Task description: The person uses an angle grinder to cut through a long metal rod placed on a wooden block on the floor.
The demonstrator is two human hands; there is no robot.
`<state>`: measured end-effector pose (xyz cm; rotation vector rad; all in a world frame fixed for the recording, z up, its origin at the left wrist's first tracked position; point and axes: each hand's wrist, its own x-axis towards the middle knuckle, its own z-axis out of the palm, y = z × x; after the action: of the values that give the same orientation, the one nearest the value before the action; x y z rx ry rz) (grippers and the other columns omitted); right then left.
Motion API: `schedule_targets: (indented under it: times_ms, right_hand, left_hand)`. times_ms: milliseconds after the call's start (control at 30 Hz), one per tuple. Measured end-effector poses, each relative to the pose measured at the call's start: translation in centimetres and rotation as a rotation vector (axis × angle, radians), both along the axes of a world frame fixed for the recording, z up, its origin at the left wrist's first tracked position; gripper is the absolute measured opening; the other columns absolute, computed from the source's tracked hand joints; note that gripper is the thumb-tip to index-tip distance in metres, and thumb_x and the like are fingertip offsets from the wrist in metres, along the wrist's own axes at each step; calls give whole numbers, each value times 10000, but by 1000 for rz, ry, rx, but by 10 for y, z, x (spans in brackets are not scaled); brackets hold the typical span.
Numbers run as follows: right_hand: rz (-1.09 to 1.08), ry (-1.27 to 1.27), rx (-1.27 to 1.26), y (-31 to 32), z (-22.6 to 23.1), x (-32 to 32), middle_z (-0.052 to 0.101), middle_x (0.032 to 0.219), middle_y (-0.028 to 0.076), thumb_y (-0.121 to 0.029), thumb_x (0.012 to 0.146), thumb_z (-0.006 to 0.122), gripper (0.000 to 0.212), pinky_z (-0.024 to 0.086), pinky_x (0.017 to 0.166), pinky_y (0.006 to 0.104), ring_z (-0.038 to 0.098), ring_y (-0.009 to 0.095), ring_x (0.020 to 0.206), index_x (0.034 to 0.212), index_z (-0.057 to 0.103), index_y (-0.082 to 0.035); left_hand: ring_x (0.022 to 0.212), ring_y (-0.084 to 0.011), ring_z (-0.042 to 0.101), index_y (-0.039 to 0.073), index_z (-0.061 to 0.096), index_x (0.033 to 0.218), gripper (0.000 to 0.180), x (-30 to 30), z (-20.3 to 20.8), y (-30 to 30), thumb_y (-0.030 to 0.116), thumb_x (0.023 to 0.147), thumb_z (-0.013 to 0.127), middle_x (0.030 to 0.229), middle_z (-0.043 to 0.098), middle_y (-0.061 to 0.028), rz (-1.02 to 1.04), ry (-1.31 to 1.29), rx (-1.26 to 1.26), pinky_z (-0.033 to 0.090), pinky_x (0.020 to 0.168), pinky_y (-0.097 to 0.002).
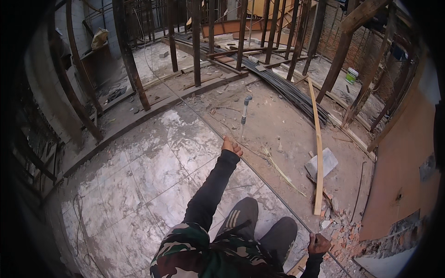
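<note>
A long, thin dark metal rod (204, 120) runs slantwise across the view, from the timber posts at the far left down to the lower right. My left hand (232, 146) is closed around it near the middle of the view, with that arm stretched forward. Lower down, beside my right knee, my right hand (319, 243) grips the same rod, which carries on past the fist toward the bottom edge. Just beyond my left hand stands a grey pipe with an elbow top (244, 111), upright from the dirt.
White dirty tiles (139, 185) lie under me. A bundle of dark rods (287, 90) rests ahead right. Nearer are a wooden plank (318, 153), a grey block (324, 163) and brick rubble (343, 241). Timber posts (196, 46) rise ahead; a white-green bucket (352, 75) stands far right.
</note>
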<state>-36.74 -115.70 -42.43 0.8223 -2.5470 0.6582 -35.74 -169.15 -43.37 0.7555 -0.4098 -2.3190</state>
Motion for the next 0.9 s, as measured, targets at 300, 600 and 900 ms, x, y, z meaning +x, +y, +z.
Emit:
schedule_targets:
  times_ms: [300, 600, 900]
  right_hand:
    - [-186, -95, 206, 87, -18, 53, 567, 556, 96, -364, 727, 743, 321, 423, 457, 414, 553, 289, 499, 583, 569, -135]
    - [-145, 72, 92, 55, -19, 45, 441, 444, 110, -344, 752, 726, 434, 315, 420, 426, 457, 326, 398, 532, 482, -59]
    - [-132, -38, 141, 75, -49, 50, 520, 471, 130, -323, 645, 801, 373, 410, 466, 427, 539, 340, 449, 556, 549, -62]
  left_hand:
    - [391, -136, 150, 181, 250, 604, 606, -33, -57, 98, 722, 875, 281, 494, 135, 35, -194, -49, 184, 154, 412, -303]
    - [362, -136, 218, 173, 306, 671, 521, -12, -74, 62, 621, 936, 280, 477, 198, 22, -153, 19, 211, 194, 382, -304]
    - [436, -196, 337, 123, 378, 877, 496, 36, -148, 89, 619, 894, 381, 545, 323, -35, -14, -60, 294, 304, 445, -356]
